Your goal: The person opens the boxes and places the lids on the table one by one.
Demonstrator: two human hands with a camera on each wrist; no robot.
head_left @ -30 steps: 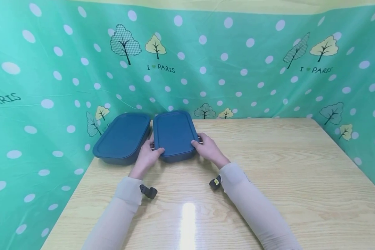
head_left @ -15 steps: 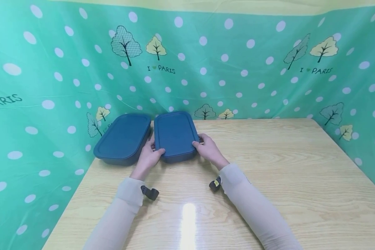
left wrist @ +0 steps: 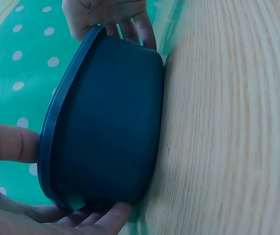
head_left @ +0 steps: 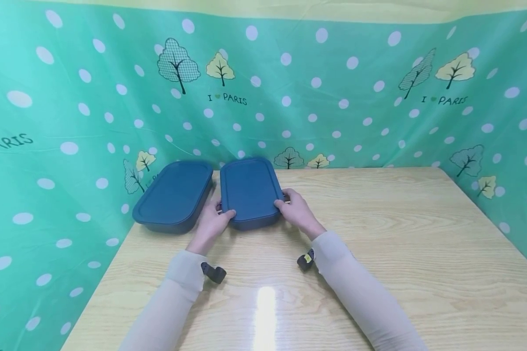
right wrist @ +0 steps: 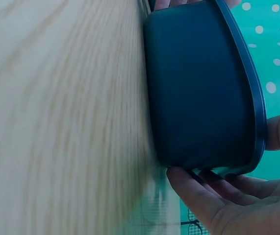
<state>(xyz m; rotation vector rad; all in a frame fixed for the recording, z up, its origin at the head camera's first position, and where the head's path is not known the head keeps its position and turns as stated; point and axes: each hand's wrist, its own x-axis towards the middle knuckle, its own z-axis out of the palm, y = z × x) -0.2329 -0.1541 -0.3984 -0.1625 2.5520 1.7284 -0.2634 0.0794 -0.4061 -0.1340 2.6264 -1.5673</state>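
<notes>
Between my two hands is a dark blue lidded food container [head_left: 251, 187], rectangular with rounded corners, close over the wooden table. My left hand [head_left: 212, 222] grips its near left corner, the thumb on top of the lid and the fingers along the side wall. On the opposite side my right hand [head_left: 296, 209] holds it the same way, thumb on the lid's edge. Both wrist views show the container's near wall [left wrist: 105, 117] with fingers on either end of it. A second, larger blue lidded container [head_left: 174, 192] sits to the left, beside my left hand.
The wooden table [head_left: 399, 243] extends to the right and toward me, with a bright light reflection near the front. A green dotted curtain [head_left: 360, 92] with printed trees hangs along the back and both sides. Dark cameras are strapped at both wrists.
Both hands have shifted slightly right with the smaller container, widening the gap to the larger one. My grip looks the same. The whole view has also drifted a little.
</notes>
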